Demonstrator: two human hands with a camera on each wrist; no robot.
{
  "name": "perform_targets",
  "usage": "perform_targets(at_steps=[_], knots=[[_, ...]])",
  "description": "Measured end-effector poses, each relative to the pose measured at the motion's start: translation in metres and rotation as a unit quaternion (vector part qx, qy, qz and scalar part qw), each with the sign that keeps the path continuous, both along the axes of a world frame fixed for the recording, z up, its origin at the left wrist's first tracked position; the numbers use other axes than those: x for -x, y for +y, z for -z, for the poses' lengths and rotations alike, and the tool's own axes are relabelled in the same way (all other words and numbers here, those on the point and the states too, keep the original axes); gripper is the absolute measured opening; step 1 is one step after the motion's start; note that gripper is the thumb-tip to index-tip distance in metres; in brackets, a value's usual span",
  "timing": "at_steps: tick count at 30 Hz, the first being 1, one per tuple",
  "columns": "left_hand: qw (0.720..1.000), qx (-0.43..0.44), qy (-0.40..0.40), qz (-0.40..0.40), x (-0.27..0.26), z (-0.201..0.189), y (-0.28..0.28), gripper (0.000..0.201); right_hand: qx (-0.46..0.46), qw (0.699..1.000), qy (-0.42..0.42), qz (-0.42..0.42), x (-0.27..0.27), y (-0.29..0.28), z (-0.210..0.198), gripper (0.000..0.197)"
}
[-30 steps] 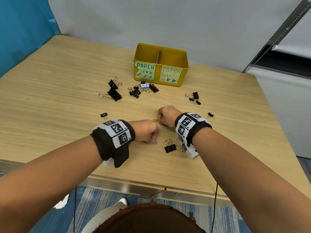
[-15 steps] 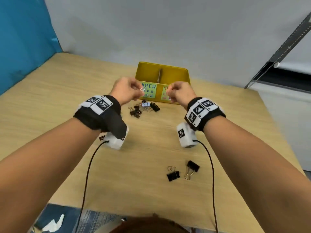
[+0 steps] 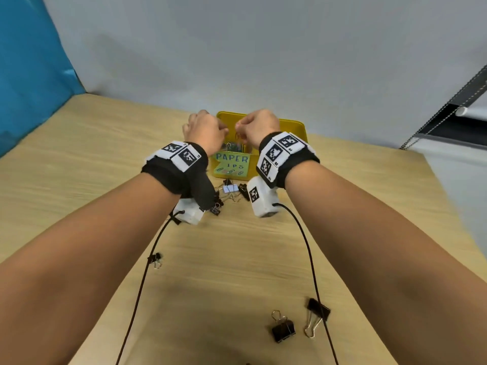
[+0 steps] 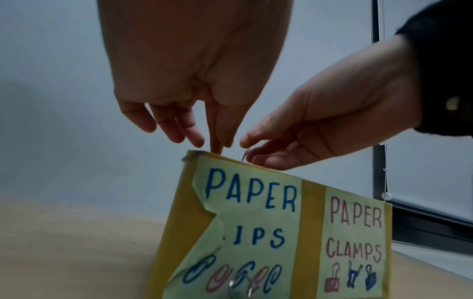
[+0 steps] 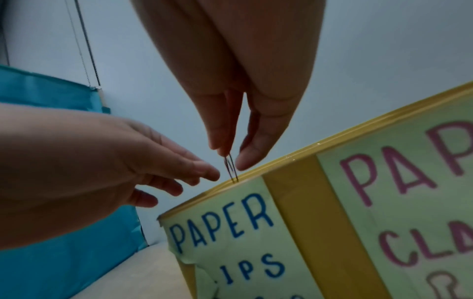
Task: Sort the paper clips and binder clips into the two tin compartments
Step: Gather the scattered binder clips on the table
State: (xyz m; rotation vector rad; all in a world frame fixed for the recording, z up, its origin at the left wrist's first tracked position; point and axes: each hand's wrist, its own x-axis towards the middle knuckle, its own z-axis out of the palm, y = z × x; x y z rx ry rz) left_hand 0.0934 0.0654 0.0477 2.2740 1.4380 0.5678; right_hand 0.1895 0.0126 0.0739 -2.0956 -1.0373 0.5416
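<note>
1. The right hand [image 5: 230,113] pinches a thin wire paper clip [image 5: 231,169] between thumb and fingertip, hanging just above the rim of the yellow two-compartment tin [image 3: 297,127], over the side labelled for paper clips.
2. The left hand [image 4: 194,97] hovers beside it, fingers loose and apparently empty.
3. Light and slippery, the clip probably needs a pinch across its flat loops.
4. Black metal binder clips [image 3: 283,330] lie on the wooden desk [image 3: 79,159] at 6 o'clock from the tin.
</note>
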Motion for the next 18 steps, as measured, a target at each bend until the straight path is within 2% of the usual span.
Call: perform_targets(at_steps=[2,4,6,8,10,11,13,15,16,18], knots=[[1.000,-0.010,-0.008,0.002,0.004,-0.005,-0.007,0.028,0.007,1.000,0.009,-0.005,-0.001,-0.007,-0.003,0.015],[0.998,-0.038,-0.027,0.033,0.009,-0.009,-0.024,0.026,-0.005,1.000,-0.017,-0.016,-0.002,-0.024,-0.010,0.015],[0.993,-0.023,-0.050,0.106,0.015,-0.011,-0.055,0.020,0.010,0.996,-0.068,-0.055,-0.001,-0.055,-0.015,0.016],[0.976,0.050,-0.020,0.211,0.021,-0.005,-0.096,0.021,0.104,0.983,-0.082,-0.124,-0.002,-0.097,-0.016,0.021],[0.941,0.124,0.064,0.308,0.027,0.003,-0.132,0.028,0.252,0.947,-0.036,-0.196,-0.002,-0.141,-0.010,0.027],[0.915,0.152,0.116,0.356,0.029,0.007,-0.150,0.033,0.320,0.923,-0.030,-0.213,-0.003,-0.165,-0.006,0.030],[0.851,0.204,0.207,0.437,0.031,0.014,-0.182,0.051,0.418,0.879,-0.066,-0.221,-0.004,-0.203,0.004,0.037],[0.800,0.232,0.275,0.480,0.031,0.026,-0.212,0.068,0.471,0.848,-0.104,-0.221,-0.003,-0.228,0.018,0.045],[0.785,0.222,0.302,0.494,0.030,0.032,-0.226,0.073,0.484,0.838,-0.118,-0.222,-0.001,-0.239,0.026,0.049],[0.779,0.171,0.326,0.508,0.027,0.045,-0.244,0.067,0.486,0.833,-0.146,-0.221,0.004,-0.251,0.042,0.053]])
